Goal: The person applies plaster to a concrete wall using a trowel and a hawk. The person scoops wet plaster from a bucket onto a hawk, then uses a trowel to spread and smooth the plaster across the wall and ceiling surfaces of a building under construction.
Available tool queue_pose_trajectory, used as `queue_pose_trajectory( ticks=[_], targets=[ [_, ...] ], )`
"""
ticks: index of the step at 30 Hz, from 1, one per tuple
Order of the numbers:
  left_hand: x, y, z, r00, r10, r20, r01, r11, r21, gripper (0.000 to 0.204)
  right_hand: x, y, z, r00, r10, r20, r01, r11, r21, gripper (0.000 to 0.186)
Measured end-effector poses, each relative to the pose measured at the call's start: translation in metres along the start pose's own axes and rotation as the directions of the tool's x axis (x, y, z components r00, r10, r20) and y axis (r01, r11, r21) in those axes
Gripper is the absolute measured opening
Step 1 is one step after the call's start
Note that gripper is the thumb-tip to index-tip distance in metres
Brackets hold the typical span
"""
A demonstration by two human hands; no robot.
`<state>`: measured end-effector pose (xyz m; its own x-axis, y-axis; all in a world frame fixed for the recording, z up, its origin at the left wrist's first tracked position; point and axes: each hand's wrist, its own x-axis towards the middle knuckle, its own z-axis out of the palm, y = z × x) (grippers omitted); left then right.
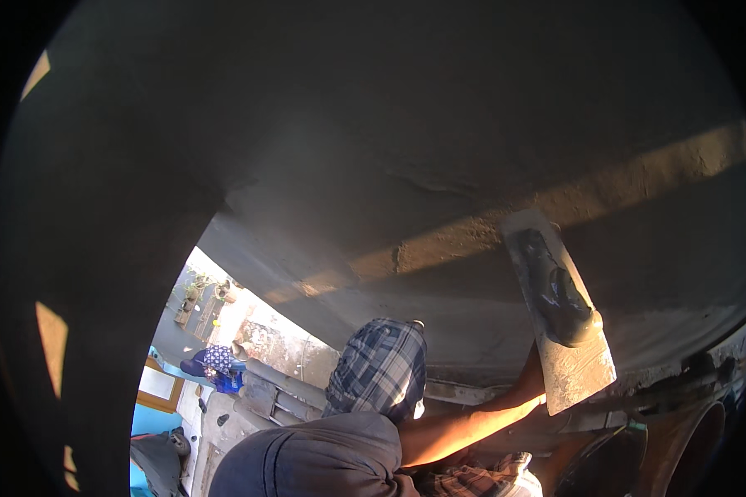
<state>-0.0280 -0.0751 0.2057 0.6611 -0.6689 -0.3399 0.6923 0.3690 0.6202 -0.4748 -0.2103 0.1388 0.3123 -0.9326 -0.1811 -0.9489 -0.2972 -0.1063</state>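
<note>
Neither of my hands is in view. A co-worker in a dark shirt [307, 455], with a plaid cloth [375, 364] over the head, fills the lower middle. That person's raised forearm [464, 427] reaches to a rectangular metal trowel [580, 373], with the holding hand hidden behind it. A wet grey blob of mortar [559, 294] lies on the trowel's face. The trowel stands out against a grey plastered surface [323, 141], crossed by a band of sunlight with rougher patches.
At lower left are a distant person in patterned clothing [218, 362], a blue wall [153, 414] with a framed opening, and grey slabs [269, 381]. Potted plants [192, 294] stand outside. Large dark curved containers [671, 451] and another plaid fabric [506, 476] are at lower right.
</note>
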Motion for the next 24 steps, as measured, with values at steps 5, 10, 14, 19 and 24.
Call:
queue_pose_trajectory(
  ticks=[5,10,14,19,24],
  targets=[
    [0.01,0.021,-0.033,0.95,0.262,-0.169,-0.283,0.952,-0.116,0.051,0.012,-0.089,-0.02,0.767,-0.233,-0.598,0.229,0.97,-0.083,0.053],
    [0.024,0.065,-0.112,0.849,0.526,0.05,-0.461,0.784,-0.416,0.04,0.053,-0.202,-0.088,0.809,-0.379,-0.449,0.49,0.857,0.159,0.048],
    [0.02,0.178,-0.15,0.772,0.636,0.006,-0.563,0.687,-0.461,0.044,0.071,-0.279,-0.106,0.705,-0.554,-0.443,0.696,0.658,0.286,0.046],
    [0.038,0.269,-0.183,0.539,0.746,-0.392,-0.829,0.552,-0.089,0.065,0.054,-0.405,-0.115,0.501,-0.736,-0.455,0.861,0.479,0.172,0.035],
    [0.052,0.311,-0.204,0.496,0.617,-0.611,-0.73,0.678,0.091,0.08,0.013,-0.502,-0.118,0.189,-0.928,-0.321,0.978,0.148,0.149,0.035]
  ],
)
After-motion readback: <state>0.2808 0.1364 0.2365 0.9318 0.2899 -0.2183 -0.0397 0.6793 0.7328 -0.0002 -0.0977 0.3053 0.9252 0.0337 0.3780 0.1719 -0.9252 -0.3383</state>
